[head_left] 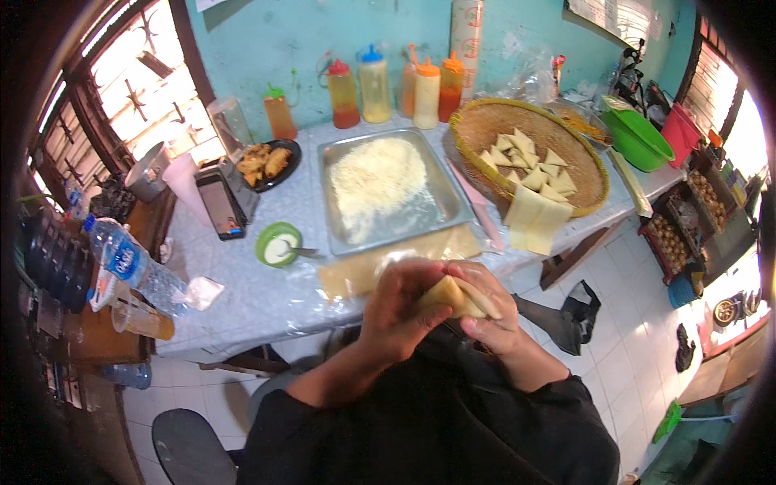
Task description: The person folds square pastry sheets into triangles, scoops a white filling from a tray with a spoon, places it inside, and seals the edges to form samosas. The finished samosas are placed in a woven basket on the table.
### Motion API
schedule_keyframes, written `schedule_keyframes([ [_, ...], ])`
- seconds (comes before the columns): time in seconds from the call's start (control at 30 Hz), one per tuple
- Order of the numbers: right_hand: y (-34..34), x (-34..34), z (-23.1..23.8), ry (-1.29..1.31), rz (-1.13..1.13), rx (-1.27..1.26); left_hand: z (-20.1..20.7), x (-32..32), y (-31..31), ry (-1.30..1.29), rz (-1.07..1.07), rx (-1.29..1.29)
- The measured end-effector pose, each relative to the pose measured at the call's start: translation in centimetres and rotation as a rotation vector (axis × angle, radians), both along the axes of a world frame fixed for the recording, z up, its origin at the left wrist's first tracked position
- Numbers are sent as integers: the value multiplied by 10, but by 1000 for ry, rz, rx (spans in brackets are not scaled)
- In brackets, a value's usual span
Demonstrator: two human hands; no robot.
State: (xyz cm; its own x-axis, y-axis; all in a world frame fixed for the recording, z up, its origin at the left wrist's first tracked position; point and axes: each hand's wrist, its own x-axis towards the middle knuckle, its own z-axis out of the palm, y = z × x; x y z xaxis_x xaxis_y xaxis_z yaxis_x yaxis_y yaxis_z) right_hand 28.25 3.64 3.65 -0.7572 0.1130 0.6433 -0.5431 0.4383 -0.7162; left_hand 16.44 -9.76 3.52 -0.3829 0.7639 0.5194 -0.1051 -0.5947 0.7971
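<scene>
Just above my lap, at the table's front edge, both hands hold a pale pastry wrapper [454, 297] folded into a pocket-like triangle. My left hand [398, 311] cups one side, its thumb pressed along the fold. The other side is gripped by my right hand [495, 311], fingers curled over it. Whatever lies inside the fold is hidden. Beyond them, a strip of wrapper sheets [388, 263] lies on clear plastic. A metal tray [443, 212] behind it carries a heap of pale shredded filling [378, 179]. Folded triangles [525, 155] rest in a round woven tray [477, 129], and flat wrapper sheets [535, 220] drape over its near edge.
Left of the metal tray are a green bowl [267, 242] of white paste with a spoon, a phone [218, 206] and a black plate [284, 171] of fried food. A pink knife [478, 206] lies between the trays. Sauce bottles [374, 85] line the wall.
</scene>
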Motion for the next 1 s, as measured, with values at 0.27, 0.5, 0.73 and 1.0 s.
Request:
schedule_keyframes([
  [0.27, 25, 51, -15, 97, -647, 515, -6, 52, 51, -401, -114, -220],
  [0.5, 42, 88, -14, -124, -887, 825, -12, 73, 78, -595, -346, -452],
  [0.73, 65, 107, -41, -194, -881, 795, -30, 75, 93, -628, -460, -536],
  [1.0, 86, 108, -62, -296, -646, 553, -51, 55, 100, -235, -329, -585],
])
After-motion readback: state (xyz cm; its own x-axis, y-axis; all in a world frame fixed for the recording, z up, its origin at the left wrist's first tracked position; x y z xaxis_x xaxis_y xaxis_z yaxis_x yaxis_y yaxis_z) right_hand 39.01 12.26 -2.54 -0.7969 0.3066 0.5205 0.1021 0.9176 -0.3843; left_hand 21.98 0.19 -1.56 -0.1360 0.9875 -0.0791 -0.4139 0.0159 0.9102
